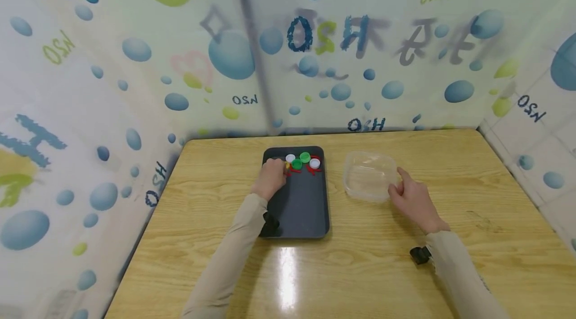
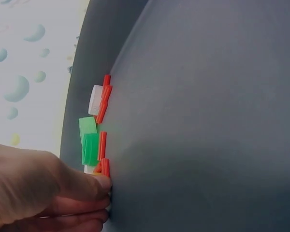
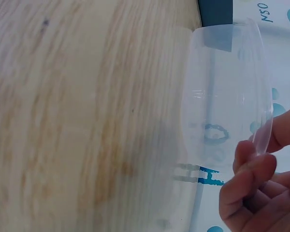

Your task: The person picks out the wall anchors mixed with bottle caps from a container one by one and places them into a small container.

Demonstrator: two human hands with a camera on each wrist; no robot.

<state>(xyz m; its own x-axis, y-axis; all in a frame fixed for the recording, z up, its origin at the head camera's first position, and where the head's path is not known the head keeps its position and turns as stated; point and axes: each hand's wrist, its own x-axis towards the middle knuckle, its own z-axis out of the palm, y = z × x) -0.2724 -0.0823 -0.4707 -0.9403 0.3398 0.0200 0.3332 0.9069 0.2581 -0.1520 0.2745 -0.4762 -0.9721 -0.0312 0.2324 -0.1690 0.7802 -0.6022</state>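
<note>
My left hand point(image 1: 270, 177) reaches into the far left of a dark grey tray point(image 1: 299, 214), its fingers bent down beside a small yellow piece point(image 1: 287, 165). In the left wrist view the thumb point(image 2: 99, 182) lies right at a short red stick point(image 2: 105, 167); what is between thumb and fingers is hidden, and I cannot tell whether they pinch anything. Green caps point(image 1: 305, 157) and white caps point(image 1: 314, 163) lie beside it among several red sticks. My right hand point(image 1: 416, 201) pinches the right rim of a clear plastic container point(image 3: 227, 96) that stands upright on the table.
The wooden table point(image 1: 369, 264) carries the tray and, to its right, the container. A patterned curtain point(image 1: 279, 89) hangs behind the far table edge, and another patterned sheet point(image 1: 81, 169) is at the left. Both wrists wear a small black camera point(image 1: 420, 255).
</note>
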